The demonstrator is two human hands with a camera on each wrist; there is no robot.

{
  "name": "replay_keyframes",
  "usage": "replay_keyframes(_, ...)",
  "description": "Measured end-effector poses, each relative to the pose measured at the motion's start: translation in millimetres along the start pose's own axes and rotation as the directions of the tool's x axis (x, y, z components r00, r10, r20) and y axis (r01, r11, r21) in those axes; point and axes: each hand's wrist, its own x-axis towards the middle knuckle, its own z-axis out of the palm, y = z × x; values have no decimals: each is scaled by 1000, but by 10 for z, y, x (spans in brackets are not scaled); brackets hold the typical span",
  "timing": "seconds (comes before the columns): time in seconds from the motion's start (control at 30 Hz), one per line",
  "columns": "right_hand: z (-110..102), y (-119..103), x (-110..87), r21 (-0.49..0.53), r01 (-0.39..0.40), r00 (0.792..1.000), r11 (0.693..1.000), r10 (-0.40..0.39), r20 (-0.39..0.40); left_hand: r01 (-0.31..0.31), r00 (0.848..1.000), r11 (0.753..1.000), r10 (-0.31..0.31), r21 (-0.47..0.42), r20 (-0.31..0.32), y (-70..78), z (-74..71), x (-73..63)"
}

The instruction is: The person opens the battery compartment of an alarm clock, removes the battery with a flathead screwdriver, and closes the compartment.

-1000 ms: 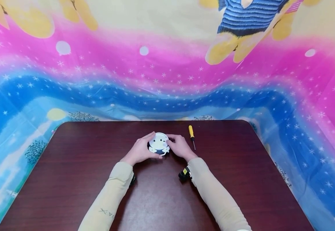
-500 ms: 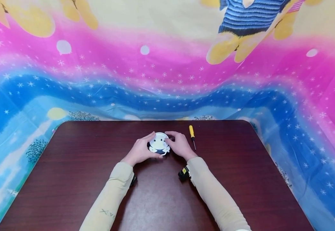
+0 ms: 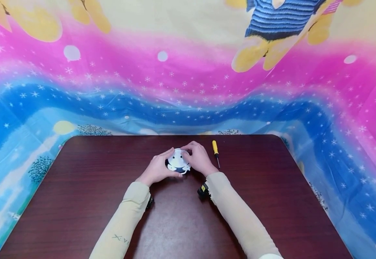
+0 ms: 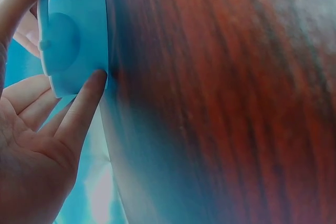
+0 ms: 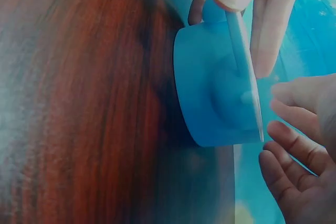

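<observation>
A round object with a white face (image 3: 176,162) rests on the table. Two dark dots and a dark band show on that face, and the wrist views show a thick blue side (image 5: 202,82). My left hand (image 3: 157,167) grips it from the left. The thumb lies at its near edge, and a fingertip (image 4: 98,77) touches its side in the left wrist view. My right hand (image 3: 201,158) hovers over the upper right of the face, thumb and fingers loosely bent. In the right wrist view the fingers (image 5: 281,174) stand just apart from the face.
A screwdriver with a yellow handle (image 3: 214,146) lies on the brown table (image 3: 110,154), right of my right hand. A patterned cloth (image 3: 162,90) hangs behind the table and around its sides. Dark cameras sit at both wrists.
My right hand has let go of the object's right edge and moved up and left, over its face. The left hand, the object and the screwdriver stay in place.
</observation>
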Motion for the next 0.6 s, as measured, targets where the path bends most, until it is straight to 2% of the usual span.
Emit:
replay_keyframes(0.2, 30, -33, 58, -70, 0, 998, 998, 5, 68, 2, 1000, 1000, -2, 14, -1, 4, -1, -4)
replay_keyframes(0.4, 62, -65, 132, -165, 44, 995, 985, -30, 91, -7, 1000, 1000, 8, 17, -5, 9, -2, -2)
replay_keyframes(0.6, 42, -116, 156, -195, 36, 992, 980, -12, 123, -3, 1000, 1000, 3, 21, -6, 10, -4, -5)
